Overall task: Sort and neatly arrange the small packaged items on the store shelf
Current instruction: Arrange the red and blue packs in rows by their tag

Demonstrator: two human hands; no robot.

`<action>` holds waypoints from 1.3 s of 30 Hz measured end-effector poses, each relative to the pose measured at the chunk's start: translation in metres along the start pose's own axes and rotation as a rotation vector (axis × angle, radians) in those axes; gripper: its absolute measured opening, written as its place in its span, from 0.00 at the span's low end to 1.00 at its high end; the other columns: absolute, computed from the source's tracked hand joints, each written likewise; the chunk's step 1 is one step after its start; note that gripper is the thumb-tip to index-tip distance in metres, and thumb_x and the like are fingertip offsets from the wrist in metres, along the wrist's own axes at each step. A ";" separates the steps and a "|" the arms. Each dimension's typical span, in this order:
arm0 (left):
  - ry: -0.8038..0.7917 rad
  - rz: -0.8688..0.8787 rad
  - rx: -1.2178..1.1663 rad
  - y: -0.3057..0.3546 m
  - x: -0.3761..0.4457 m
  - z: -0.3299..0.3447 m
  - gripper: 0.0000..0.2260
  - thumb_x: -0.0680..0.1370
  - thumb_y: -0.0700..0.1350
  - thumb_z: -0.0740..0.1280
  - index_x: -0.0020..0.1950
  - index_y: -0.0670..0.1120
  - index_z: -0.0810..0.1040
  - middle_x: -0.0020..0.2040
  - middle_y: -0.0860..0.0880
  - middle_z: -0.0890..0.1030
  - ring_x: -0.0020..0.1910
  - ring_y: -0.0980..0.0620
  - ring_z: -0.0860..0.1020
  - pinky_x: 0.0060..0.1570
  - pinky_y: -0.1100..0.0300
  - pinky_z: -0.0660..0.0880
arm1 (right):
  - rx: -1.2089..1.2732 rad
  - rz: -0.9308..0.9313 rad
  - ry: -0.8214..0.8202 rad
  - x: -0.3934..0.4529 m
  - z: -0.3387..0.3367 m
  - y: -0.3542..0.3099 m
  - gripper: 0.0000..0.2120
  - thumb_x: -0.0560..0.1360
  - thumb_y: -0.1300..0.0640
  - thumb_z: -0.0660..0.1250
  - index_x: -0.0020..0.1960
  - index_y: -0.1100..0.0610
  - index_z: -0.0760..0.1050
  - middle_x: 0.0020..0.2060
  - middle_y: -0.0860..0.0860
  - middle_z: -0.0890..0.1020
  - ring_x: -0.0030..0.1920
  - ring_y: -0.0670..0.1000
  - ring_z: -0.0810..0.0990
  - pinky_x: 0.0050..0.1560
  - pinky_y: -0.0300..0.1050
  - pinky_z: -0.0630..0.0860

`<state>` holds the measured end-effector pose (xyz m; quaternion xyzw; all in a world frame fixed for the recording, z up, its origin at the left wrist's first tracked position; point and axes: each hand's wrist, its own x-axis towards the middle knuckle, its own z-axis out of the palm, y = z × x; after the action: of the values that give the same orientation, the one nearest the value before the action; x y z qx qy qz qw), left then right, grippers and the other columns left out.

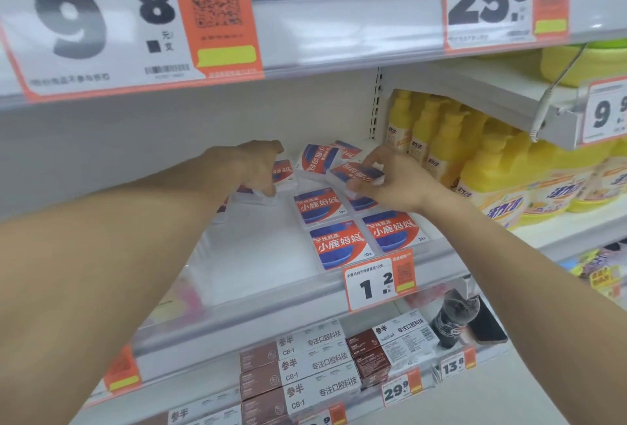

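Observation:
Small flat floss-pick boxes, red and blue with white Chinese print, lie on the white middle shelf [258, 255]. Three lie flat in neat rows near the front, one of them the front box [337, 244]. Further back, several lie tilted in a loose heap [317, 156]. My left hand [258, 166] reaches deep into the shelf, its fingers curled around a box [283, 171] at the heap's left side. My right hand [390, 180] pinches a tilted box [356, 173] at the heap's right, just above another flat box.
Yellow detergent bottles [481, 166] stand close on the right, past a shelf upright. A price tag reading 1.2 [376, 283] hangs on the shelf's front rail. Toothpaste cartons [298, 377] fill the shelf below. Large price labels [101, 20] hang overhead.

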<state>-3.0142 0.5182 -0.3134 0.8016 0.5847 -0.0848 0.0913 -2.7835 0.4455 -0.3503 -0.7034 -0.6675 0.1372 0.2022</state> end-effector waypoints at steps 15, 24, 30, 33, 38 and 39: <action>0.115 0.040 -0.027 0.003 0.000 -0.007 0.36 0.62 0.57 0.80 0.64 0.50 0.70 0.56 0.49 0.77 0.47 0.49 0.79 0.48 0.53 0.80 | 0.077 0.063 0.048 -0.019 -0.022 0.001 0.40 0.62 0.42 0.80 0.69 0.51 0.69 0.63 0.49 0.76 0.56 0.52 0.79 0.47 0.46 0.80; -0.138 0.247 -0.306 0.046 -0.031 0.014 0.37 0.64 0.59 0.77 0.69 0.54 0.66 0.65 0.53 0.73 0.60 0.51 0.75 0.56 0.56 0.76 | 0.005 0.098 -0.067 -0.023 -0.020 0.001 0.22 0.77 0.41 0.66 0.69 0.46 0.73 0.67 0.53 0.75 0.59 0.55 0.79 0.41 0.42 0.74; -0.146 0.207 -0.323 0.037 -0.024 0.019 0.38 0.64 0.55 0.79 0.69 0.54 0.66 0.66 0.53 0.74 0.62 0.50 0.76 0.62 0.50 0.75 | 0.027 0.142 -0.155 -0.020 -0.019 0.009 0.24 0.76 0.45 0.68 0.69 0.50 0.71 0.65 0.53 0.78 0.52 0.53 0.79 0.41 0.41 0.75; -0.139 0.181 -0.302 0.036 -0.023 0.020 0.35 0.65 0.55 0.79 0.68 0.52 0.68 0.64 0.52 0.75 0.60 0.49 0.77 0.61 0.51 0.75 | -0.075 0.236 -0.126 -0.018 -0.020 0.007 0.24 0.78 0.42 0.64 0.68 0.55 0.70 0.59 0.54 0.80 0.49 0.53 0.79 0.41 0.43 0.73; -0.171 0.175 -0.380 0.042 -0.021 0.022 0.31 0.68 0.55 0.76 0.66 0.53 0.68 0.64 0.52 0.75 0.60 0.51 0.76 0.61 0.52 0.74 | 0.015 0.266 -0.084 -0.015 -0.015 0.007 0.20 0.77 0.38 0.63 0.54 0.54 0.72 0.47 0.50 0.80 0.42 0.50 0.79 0.38 0.41 0.77; -0.171 0.181 -0.389 0.043 -0.021 0.024 0.32 0.68 0.56 0.76 0.67 0.53 0.67 0.65 0.53 0.75 0.61 0.50 0.76 0.61 0.52 0.74 | 0.040 0.271 -0.071 -0.014 -0.014 0.008 0.19 0.76 0.38 0.65 0.53 0.54 0.72 0.46 0.50 0.79 0.41 0.50 0.79 0.37 0.41 0.76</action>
<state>-2.9803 0.4807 -0.3292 0.8080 0.5059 -0.0295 0.3005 -2.7710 0.4298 -0.3433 -0.7775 -0.5703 0.2015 0.1722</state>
